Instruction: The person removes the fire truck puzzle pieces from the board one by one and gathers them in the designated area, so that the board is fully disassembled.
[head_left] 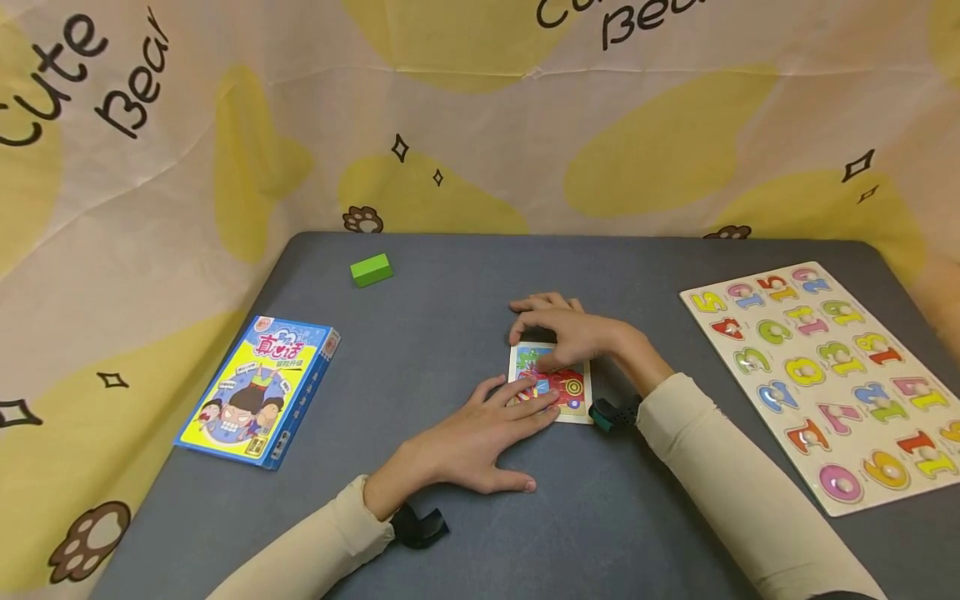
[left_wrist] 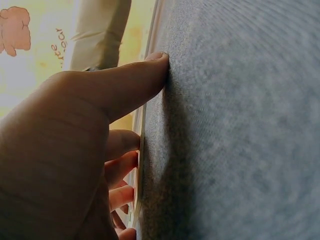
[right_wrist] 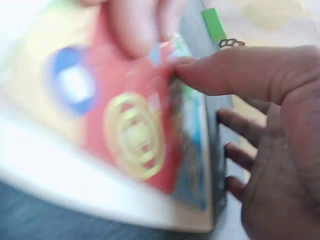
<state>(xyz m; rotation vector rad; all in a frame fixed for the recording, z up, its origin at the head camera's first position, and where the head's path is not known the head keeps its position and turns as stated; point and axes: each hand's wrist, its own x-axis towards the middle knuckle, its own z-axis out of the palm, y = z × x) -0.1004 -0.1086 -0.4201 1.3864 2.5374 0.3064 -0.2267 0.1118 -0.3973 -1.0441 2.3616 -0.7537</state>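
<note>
A small picture board [head_left: 577,408] with a red vehicle on it lies on the grey table [head_left: 450,333]. My left hand [head_left: 476,442] has its fingers spread, with fingertips on the board's left and lower part and the thumb on the table. Over the board's upper edge is my right hand [head_left: 566,333], fingers bent; its thumb touches the picture [right_wrist: 172,125], and the other fingertips are beyond the far edge. A dark patch shows under the right hand; what it is I cannot tell.
A blue and yellow card box [head_left: 255,392] lies at the left. Behind it, toward the back edge, is a green block [head_left: 371,270]. A large number puzzle board [head_left: 757,400] covers the right side of the table. A patterned cloth [head_left: 480,125] hangs behind.
</note>
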